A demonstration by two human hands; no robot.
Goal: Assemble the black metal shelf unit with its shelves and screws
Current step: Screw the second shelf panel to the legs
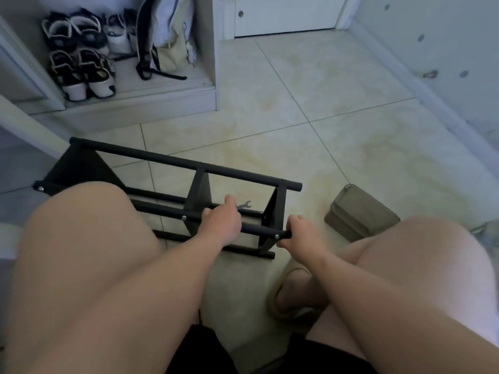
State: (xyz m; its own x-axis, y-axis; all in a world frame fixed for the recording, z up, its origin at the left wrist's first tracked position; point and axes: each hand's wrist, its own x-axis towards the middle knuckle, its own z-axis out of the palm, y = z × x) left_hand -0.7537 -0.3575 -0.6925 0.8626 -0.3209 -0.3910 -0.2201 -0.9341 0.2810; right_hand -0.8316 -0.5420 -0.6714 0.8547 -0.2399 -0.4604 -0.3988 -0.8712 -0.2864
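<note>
left hand and right hand grip the shelf frame's near tube; next, likely tighten end screw with wrench.

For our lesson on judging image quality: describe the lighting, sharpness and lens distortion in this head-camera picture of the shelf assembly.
Head view: dim, flat, bluish light, no hard shadows or glare. Head view: soft all over; the shoes are smeared, and the black shelf frame loses detail in its dark panels. Head view: wide-angle stretch swells the knees and slants the cupboard edges.
</note>
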